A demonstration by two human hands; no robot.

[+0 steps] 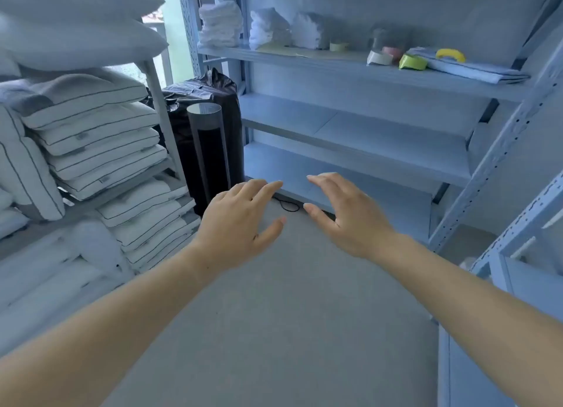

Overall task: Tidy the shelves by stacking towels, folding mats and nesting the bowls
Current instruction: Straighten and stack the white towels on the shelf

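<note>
**Shelf unit** point(304, 62): pale blue metal, far and right in the scene. Its upper board carries every task item.

**Towels:** white, in three piles at the left end of the upper board.
- Left towel stack point(220, 24): folded layers, fairly even, tallest of the three.
- Middle towel stack point(268, 27): bunched and slumped to one side.
- Right towel stack point(310, 30): ragged edges. It stands just beside the middle one.

**Bowls:** small, scattered singly along the right half of the same board, none nested.
- Pale yellow bowl point(338, 46): upright, just right of the towels.
- Pink bowl point(393, 52): upright, farther right.
- White bowl point(379, 58): tipped on its side in front of the pink one.
- Green bowl point(413, 62): lime, tipped on its side at the edge of the mat.
- Yellow bowl point(451, 55): tilted, lying on the mat.

**Mat** point(481, 71): light blue, folded flat at the right end of the board.

**Left hand** point(240, 221): fingers spread and relaxed, holding nothing, palm down over the floor point(289, 315) near the lowest board.

**Right hand** point(344, 215): likewise spread with its fingers apart, holding nothing, beside the left hand but apart from it.

**Other items:**
- Striped pillows point(91, 138): stacked on a rack at left.
- Black bag point(207, 90): beyond the pillows, with a dark cylinder point(210, 151) in front of it.
- Black cord point(288, 205): a loop on the grey floor between the hands.
</note>
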